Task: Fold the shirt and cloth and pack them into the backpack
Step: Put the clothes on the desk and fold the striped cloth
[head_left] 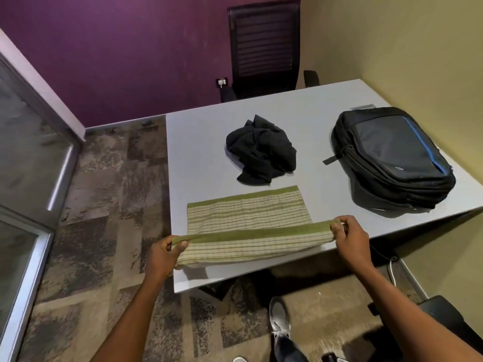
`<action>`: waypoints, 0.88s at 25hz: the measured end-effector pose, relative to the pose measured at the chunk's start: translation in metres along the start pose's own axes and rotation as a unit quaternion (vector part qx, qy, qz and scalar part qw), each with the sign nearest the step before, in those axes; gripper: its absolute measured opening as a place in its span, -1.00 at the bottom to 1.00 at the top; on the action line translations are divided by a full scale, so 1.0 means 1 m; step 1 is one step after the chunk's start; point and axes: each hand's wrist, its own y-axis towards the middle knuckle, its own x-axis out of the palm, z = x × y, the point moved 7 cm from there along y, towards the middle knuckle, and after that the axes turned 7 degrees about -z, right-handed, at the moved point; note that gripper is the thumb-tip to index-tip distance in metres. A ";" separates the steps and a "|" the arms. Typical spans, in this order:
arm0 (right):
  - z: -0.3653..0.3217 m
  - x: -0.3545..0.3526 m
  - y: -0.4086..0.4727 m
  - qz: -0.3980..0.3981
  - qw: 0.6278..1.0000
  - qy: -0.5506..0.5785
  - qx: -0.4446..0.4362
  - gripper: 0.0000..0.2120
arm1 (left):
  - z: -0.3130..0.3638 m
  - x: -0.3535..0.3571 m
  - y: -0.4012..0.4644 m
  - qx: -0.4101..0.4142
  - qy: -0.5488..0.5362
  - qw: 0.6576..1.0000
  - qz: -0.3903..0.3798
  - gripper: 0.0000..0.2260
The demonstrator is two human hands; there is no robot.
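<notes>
The shirt (pixel 261 148) was a dark lump, its shape hard to see; left hand (pixel 163 253) and right hand (pixel 350 235) pinched the striped cloth (pixel 248 223), bag (pixel 392 155) at 2 o'clock

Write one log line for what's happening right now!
left hand: pinches striped cloth | right hand: pinches other corner | cloth: mid-fold | black shirt: crumpled | backpack: closed

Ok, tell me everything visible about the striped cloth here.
The striped cloth is cream woven fabric with thin green lines and solid green end bands. Its far part lies flat on the grey table; the near edge is lifted, folding over. The left hand and right hand each pinch a near corner.
</notes>
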 end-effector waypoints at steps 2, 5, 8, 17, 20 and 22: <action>-0.005 0.004 0.012 -0.008 1.000 0.003 0.000 -0.94 | 0.001 0.002 0.009 -0.005 -0.001 1.000 0.017 -0.93; -0.014 0.014 0.043 -0.022 1.000 -0.003 0.000 -0.91 | 0.004 0.004 0.030 -0.022 -0.013 0.998 0.048 -0.94; -0.016 0.032 0.082 -0.030 1.000 -0.003 0.006 -0.88 | -0.003 0.005 0.064 -0.050 -0.002 0.997 0.061 -0.92; 0.012 0.102 0.189 -0.083 0.993 -0.033 0.078 -0.88 | -0.044 0.028 0.167 -0.144 0.063 0.982 0.102 -0.89; 0.013 0.114 0.204 -0.090 0.992 -0.045 0.083 -0.87 | -0.052 0.031 0.182 -0.168 0.084 0.974 0.125 -0.86; 0.011 0.118 0.210 -0.090 0.991 -0.049 0.082 -0.88 | -0.052 0.031 0.188 -0.162 0.087 0.974 0.132 -0.86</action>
